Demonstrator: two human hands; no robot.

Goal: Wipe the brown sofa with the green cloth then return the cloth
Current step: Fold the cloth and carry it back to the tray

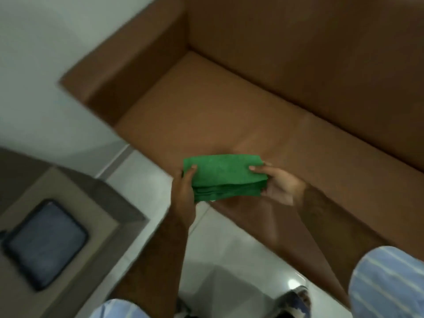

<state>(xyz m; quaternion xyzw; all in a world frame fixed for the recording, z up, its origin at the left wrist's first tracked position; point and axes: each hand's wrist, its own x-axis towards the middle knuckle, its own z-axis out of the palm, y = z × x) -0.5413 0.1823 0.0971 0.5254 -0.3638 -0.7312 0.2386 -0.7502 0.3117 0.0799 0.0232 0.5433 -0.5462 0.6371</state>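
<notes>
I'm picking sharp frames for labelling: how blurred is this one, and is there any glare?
Head view: motion blur softens the whole frame, worst on the dark rectangular pouch at lower left; the folded green cloth between the left hand and right hand stays readable; one small glare spot on the glossy white floor.

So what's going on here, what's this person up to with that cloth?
A person stands at a brown sofa, holding a folded green cloth between both hands above the front edge of the seat. The left hand has a grip on one end, the right hand on the other. The cloth isn't touching the sofa. A dark rectangular pouch lies on a grey side table nearby.
</notes>
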